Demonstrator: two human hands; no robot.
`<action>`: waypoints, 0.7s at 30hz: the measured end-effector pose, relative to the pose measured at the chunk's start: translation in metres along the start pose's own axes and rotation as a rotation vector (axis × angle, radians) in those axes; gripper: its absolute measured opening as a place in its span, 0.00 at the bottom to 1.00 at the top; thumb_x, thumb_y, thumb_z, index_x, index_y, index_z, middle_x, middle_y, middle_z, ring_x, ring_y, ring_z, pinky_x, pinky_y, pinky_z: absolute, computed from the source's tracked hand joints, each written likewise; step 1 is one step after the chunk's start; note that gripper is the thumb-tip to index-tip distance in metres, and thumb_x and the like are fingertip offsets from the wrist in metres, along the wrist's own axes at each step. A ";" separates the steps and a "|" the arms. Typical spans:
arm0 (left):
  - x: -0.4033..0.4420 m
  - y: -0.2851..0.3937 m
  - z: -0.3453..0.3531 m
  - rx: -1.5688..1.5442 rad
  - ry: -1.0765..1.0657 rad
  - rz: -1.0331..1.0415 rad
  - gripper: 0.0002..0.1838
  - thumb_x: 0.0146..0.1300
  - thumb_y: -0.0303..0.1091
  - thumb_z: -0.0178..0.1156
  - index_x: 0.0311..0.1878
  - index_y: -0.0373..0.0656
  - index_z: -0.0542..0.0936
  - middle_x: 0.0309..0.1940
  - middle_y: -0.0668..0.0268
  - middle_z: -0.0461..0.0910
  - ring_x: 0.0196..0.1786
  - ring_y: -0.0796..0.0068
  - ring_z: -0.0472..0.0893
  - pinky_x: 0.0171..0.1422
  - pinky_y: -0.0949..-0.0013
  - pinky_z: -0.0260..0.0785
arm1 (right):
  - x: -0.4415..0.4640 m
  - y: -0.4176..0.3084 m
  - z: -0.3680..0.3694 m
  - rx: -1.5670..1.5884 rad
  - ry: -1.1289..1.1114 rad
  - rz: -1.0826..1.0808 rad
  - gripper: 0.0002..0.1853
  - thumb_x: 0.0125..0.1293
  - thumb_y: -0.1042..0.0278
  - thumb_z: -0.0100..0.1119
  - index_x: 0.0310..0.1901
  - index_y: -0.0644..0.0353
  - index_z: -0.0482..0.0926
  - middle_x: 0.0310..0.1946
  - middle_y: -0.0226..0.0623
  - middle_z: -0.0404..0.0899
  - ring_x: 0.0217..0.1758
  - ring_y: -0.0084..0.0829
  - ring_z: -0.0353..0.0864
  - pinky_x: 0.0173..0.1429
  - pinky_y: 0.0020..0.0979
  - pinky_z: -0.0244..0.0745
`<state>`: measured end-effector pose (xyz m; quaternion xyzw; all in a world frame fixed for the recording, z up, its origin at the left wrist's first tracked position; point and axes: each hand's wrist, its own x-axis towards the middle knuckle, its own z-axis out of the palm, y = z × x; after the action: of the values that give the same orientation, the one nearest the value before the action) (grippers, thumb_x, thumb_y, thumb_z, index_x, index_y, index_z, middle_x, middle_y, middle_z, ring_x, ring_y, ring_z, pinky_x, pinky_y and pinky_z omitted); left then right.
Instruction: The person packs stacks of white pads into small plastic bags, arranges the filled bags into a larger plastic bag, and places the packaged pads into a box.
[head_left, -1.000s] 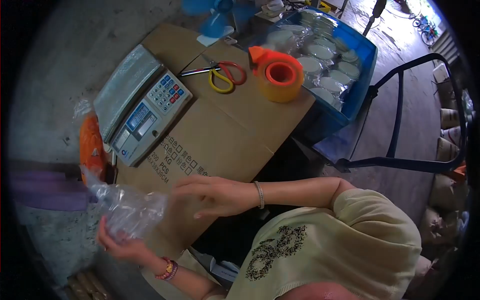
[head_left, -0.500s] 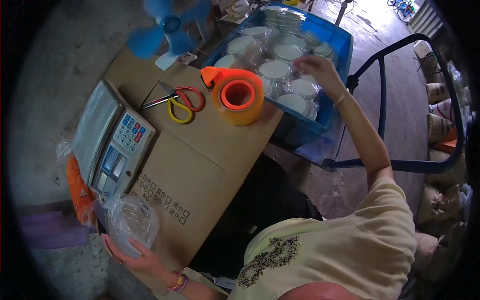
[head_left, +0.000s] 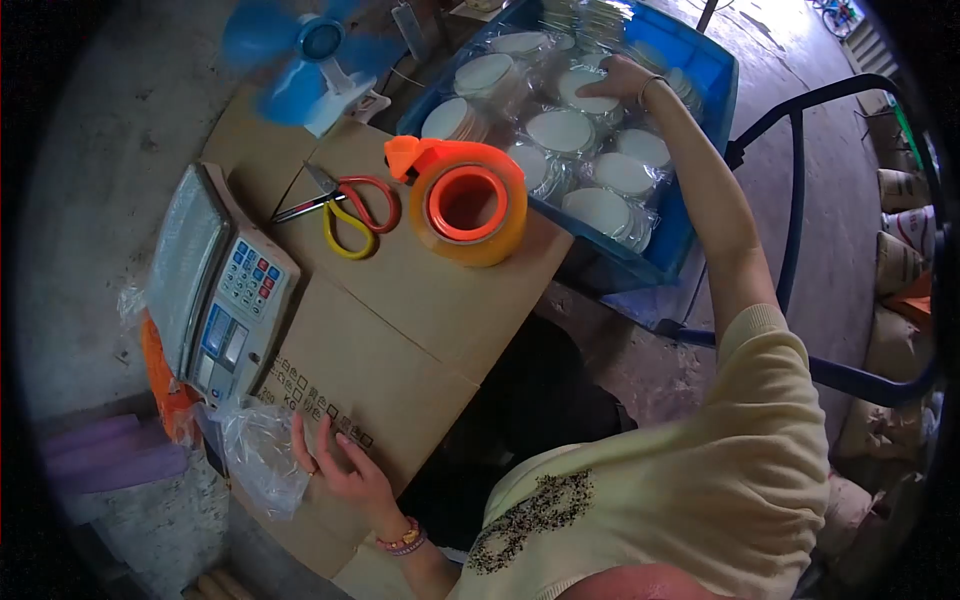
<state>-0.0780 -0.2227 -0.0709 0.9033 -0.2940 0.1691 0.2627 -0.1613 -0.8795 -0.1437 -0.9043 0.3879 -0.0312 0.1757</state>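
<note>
My left hand (head_left: 350,478) is over the cardboard-covered table with its fingers spread and holding nothing. Beside its fingertips lies a stack of clear plastic bags (head_left: 262,455). My right hand (head_left: 622,80) reaches into the blue crate (head_left: 722,95), at its far side. Its fingers and thumb close around a bagged packet of white round discs (head_left: 578,92); the far edge of that packet is partly covered by the hand. Several similar clear-wrapped packets of discs (head_left: 560,132) fill the crate.
On the cardboard (head_left: 400,315) are an orange tape dispenser (head_left: 425,215), scissors (head_left: 365,215) with red and yellow handles and a digital scale (head_left: 225,290). A blue fan (head_left: 320,40) spins at the back. A dark metal frame (head_left: 797,200) stands right of the crate.
My left hand has come off the plastic bags and moved right, fingers spreading. My right hand has reached farther into the crate, from above the packets down onto one. The view has shifted slightly.
</note>
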 end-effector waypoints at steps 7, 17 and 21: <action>0.001 -0.005 0.000 -0.006 0.009 0.088 0.12 0.70 0.19 0.54 0.54 0.34 0.80 0.68 0.48 0.71 0.68 0.46 0.72 0.65 0.54 0.71 | -0.015 0.019 -0.022 0.358 0.295 0.021 0.35 0.53 0.54 0.80 0.55 0.70 0.76 0.49 0.47 0.84 0.47 0.37 0.87 0.47 0.37 0.83; 0.001 -0.005 -0.002 -0.093 -0.043 0.028 0.12 0.70 0.22 0.53 0.54 0.33 0.80 0.68 0.48 0.70 0.69 0.47 0.71 0.68 0.54 0.69 | -0.066 -0.063 -0.013 0.221 -0.146 -0.213 0.40 0.51 0.37 0.76 0.54 0.67 0.84 0.41 0.40 0.87 0.38 0.32 0.87 0.42 0.31 0.82; -0.004 -0.014 0.004 -0.153 0.009 0.028 0.12 0.70 0.22 0.54 0.54 0.34 0.81 0.68 0.50 0.70 0.69 0.50 0.71 0.69 0.55 0.68 | -0.050 -0.072 -0.016 0.272 -0.396 -0.142 0.39 0.48 0.34 0.77 0.43 0.69 0.86 0.34 0.39 0.86 0.35 0.31 0.86 0.35 0.33 0.80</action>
<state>-0.0721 -0.2132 -0.0811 0.8756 -0.3177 0.1536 0.3298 -0.1499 -0.8027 -0.1005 -0.8857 0.2736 0.0822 0.3659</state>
